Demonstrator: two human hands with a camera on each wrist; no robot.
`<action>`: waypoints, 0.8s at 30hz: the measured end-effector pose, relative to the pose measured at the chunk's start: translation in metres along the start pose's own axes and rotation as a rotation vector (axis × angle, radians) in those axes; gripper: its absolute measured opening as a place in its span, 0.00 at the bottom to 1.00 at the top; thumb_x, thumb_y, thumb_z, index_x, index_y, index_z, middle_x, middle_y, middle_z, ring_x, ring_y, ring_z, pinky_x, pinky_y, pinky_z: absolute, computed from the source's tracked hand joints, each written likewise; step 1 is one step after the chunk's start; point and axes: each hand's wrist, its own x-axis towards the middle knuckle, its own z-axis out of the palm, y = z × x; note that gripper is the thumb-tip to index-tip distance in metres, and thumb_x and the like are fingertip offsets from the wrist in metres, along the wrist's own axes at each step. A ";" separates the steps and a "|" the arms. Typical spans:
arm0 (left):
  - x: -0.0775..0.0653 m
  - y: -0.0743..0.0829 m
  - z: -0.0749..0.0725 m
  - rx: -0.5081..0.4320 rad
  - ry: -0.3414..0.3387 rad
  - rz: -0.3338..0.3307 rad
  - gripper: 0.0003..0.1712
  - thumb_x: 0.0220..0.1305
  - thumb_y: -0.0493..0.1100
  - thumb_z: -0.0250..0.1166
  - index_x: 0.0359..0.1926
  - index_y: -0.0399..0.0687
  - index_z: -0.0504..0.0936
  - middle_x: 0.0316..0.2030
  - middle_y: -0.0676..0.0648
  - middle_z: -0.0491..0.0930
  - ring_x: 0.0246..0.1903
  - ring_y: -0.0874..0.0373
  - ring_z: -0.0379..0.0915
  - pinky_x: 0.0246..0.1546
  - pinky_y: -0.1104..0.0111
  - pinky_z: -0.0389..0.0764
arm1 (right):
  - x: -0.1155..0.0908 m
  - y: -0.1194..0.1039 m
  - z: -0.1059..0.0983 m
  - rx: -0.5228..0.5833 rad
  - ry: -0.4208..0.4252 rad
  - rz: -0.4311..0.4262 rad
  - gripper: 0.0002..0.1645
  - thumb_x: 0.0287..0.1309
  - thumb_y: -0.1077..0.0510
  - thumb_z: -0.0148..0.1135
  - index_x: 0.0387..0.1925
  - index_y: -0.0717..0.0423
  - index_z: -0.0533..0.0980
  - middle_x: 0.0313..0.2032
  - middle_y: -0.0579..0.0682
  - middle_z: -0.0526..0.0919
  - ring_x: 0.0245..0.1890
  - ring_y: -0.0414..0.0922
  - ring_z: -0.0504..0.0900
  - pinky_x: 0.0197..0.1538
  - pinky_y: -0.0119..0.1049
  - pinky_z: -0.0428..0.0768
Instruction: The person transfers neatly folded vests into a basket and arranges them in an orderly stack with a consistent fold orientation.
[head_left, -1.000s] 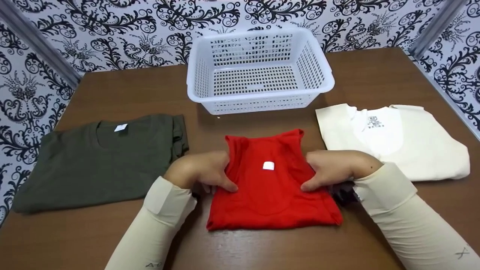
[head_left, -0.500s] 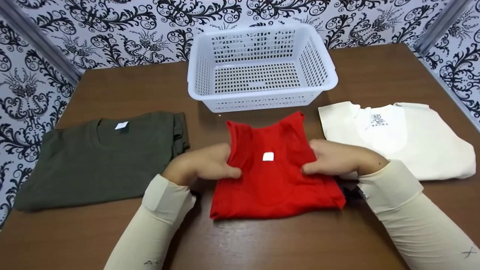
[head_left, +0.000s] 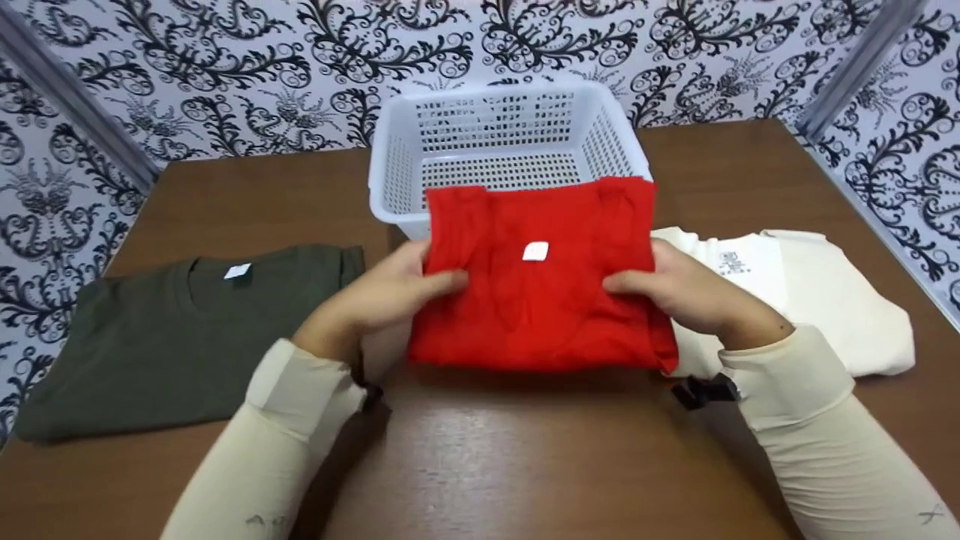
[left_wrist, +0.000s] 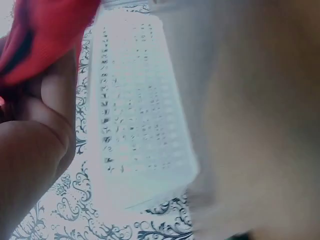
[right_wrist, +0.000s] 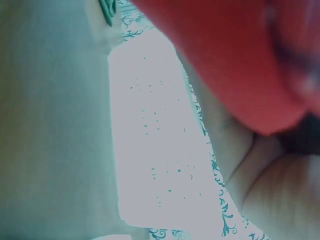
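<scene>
A folded red shirt [head_left: 540,307] with a white label at its neck hangs above the table, its upper edge overlapping the front of the basket in the head view. My left hand [head_left: 390,289] grips its left side, thumb on top and the other fingers hidden beneath. On the opposite side my right hand [head_left: 694,289] holds it the same way. Red cloth [left_wrist: 50,35] shows over the left hand's curled fingers in the left wrist view. The right wrist view has the shirt [right_wrist: 240,65] blurred above the right palm.
A white perforated plastic basket [head_left: 390,165] stands at the back of the brown table [head_left: 480,457]. To the left lies a folded dark green shirt [head_left: 187,345]. A folded cream shirt [head_left: 832,307] lies at the right, partly behind my right hand. Patterned wallpaper [head_left: 285,67] rises behind.
Both hands have lifted the red shirt off the table and carried it forward to the basket's near side. The green and cream shirts stay where they lay.
</scene>
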 end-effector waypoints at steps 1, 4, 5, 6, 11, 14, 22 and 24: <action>0.003 0.005 -0.003 -0.010 0.029 -0.003 0.20 0.70 0.38 0.58 0.61 0.41 0.71 0.48 0.42 0.81 0.44 0.52 0.82 0.48 0.60 0.84 | 0.002 -0.003 -0.002 0.020 0.008 -0.005 0.19 0.65 0.62 0.58 0.55 0.64 0.70 0.44 0.47 0.81 0.45 0.43 0.82 0.51 0.32 0.80; 0.012 0.018 -0.012 -0.022 0.118 -0.006 0.24 0.73 0.39 0.57 0.67 0.46 0.65 0.53 0.42 0.78 0.48 0.50 0.80 0.52 0.58 0.82 | 0.010 -0.013 -0.009 0.045 0.040 -0.025 0.21 0.68 0.61 0.56 0.58 0.63 0.67 0.46 0.48 0.80 0.46 0.43 0.81 0.52 0.32 0.79; 0.015 0.022 -0.015 -0.021 0.148 -0.008 0.25 0.73 0.39 0.57 0.68 0.47 0.64 0.54 0.42 0.78 0.50 0.50 0.80 0.53 0.58 0.82 | 0.014 -0.017 -0.012 0.038 0.055 -0.031 0.21 0.68 0.60 0.56 0.59 0.63 0.66 0.46 0.48 0.80 0.46 0.43 0.81 0.52 0.32 0.79; 0.017 0.025 -0.017 -0.023 0.176 -0.009 0.25 0.74 0.39 0.56 0.68 0.48 0.63 0.55 0.42 0.77 0.50 0.50 0.80 0.53 0.58 0.81 | 0.019 -0.021 -0.014 0.035 0.071 -0.042 0.22 0.69 0.60 0.56 0.60 0.62 0.66 0.47 0.48 0.79 0.46 0.43 0.81 0.52 0.32 0.79; 0.029 0.028 -0.027 -0.023 0.279 0.003 0.25 0.75 0.39 0.55 0.69 0.47 0.62 0.56 0.41 0.77 0.51 0.49 0.80 0.54 0.58 0.81 | 0.047 -0.032 -0.020 0.016 0.146 -0.060 0.25 0.69 0.61 0.55 0.64 0.59 0.63 0.52 0.50 0.78 0.49 0.43 0.80 0.53 0.31 0.78; 0.035 0.026 -0.032 -0.020 0.332 0.000 0.25 0.75 0.40 0.54 0.70 0.49 0.62 0.57 0.42 0.76 0.51 0.50 0.79 0.55 0.59 0.81 | 0.063 -0.031 -0.020 0.034 0.165 -0.050 0.26 0.70 0.61 0.53 0.66 0.59 0.62 0.55 0.52 0.76 0.50 0.44 0.80 0.54 0.31 0.77; 0.048 0.018 -0.036 0.023 0.406 -0.027 0.25 0.75 0.41 0.54 0.70 0.49 0.63 0.57 0.43 0.76 0.52 0.50 0.78 0.57 0.58 0.79 | 0.084 -0.016 -0.017 0.052 0.137 -0.016 0.26 0.74 0.62 0.47 0.69 0.57 0.56 0.61 0.54 0.71 0.56 0.46 0.75 0.61 0.37 0.72; 0.051 0.017 -0.037 0.040 0.410 -0.028 0.25 0.75 0.40 0.53 0.70 0.48 0.63 0.58 0.43 0.76 0.53 0.51 0.77 0.58 0.58 0.78 | 0.086 -0.015 -0.016 0.051 0.135 -0.014 0.26 0.74 0.62 0.47 0.69 0.57 0.57 0.62 0.54 0.70 0.57 0.47 0.74 0.63 0.38 0.70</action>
